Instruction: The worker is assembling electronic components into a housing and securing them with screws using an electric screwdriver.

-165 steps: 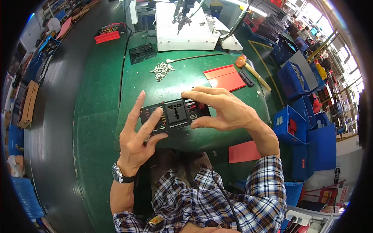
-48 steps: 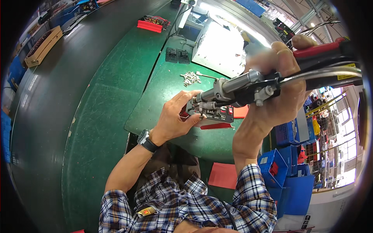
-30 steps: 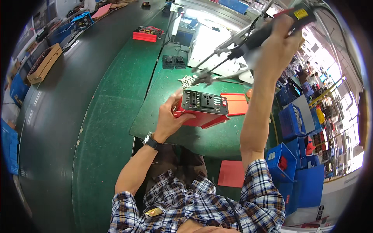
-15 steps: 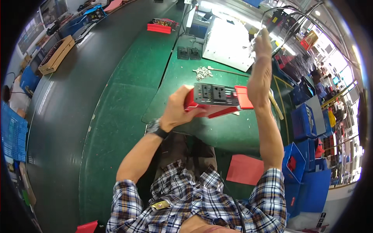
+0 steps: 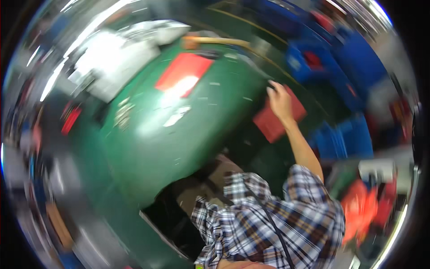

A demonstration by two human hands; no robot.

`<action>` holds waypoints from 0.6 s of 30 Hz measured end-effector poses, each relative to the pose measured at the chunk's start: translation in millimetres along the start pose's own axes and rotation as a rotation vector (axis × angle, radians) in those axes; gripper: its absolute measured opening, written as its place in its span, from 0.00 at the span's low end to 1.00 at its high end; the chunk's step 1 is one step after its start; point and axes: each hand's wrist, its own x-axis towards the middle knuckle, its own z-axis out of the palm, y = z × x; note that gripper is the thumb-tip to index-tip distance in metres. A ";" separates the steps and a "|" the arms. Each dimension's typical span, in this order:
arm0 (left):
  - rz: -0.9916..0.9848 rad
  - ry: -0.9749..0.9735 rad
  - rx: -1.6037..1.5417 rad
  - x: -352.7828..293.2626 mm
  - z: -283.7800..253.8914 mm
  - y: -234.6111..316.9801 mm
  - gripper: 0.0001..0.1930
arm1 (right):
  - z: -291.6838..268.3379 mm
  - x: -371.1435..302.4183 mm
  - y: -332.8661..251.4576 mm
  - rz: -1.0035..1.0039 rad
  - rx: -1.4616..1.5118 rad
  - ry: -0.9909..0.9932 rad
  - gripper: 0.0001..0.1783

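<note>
Right hand [image 5: 280,99] reaches out past the right edge of the green table [image 5: 179,134], its forearm bare below a rolled plaid sleeve [image 5: 309,188]. The fingers lie on the top of a red tray [image 5: 273,123] that sits lower than the tabletop, just beside its right rim. The whole view is smeared by motion, so I cannot tell whether the fingers grip the tray or only rest on it, nor how far they are spread. The left hand is not in view.

A flat red mat [image 5: 183,74] lies on the table toward its far side, well apart from the hand, with bright glare across its near end. Left of the mat a small heap of pale bits [image 5: 123,114] shows as a blur. Beyond that, at the far left corner, stands a white block-like thing [image 5: 121,58], too blurred to name. A tan strip [image 5: 219,41] runs along the far edge of the table.

Blue bins [image 5: 340,58] are stacked to the right of the table, past the hand, and another blue bin [image 5: 347,139] sits just right of the tray. An orange-red shape [image 5: 365,208] shows low on the right, beside the sleeve. The person's plaid shirt [image 5: 268,224] fills the lower middle, with a dark strap running across it.
</note>
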 end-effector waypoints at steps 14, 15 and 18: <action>-0.538 -0.592 -0.160 14.0 113.1 -27.1 0.57 | -186.8 -47.7 249.9 0.276 -0.587 0.793 0.12; -0.518 -0.586 -0.155 4.4 112.7 -22.0 0.57 | -211.7 -34.0 263.1 0.275 -0.697 0.883 0.13; -0.893 -0.901 -1.039 -7.5 120.4 50.6 0.57 | -277.5 -23.7 309.8 0.530 -0.791 1.121 0.15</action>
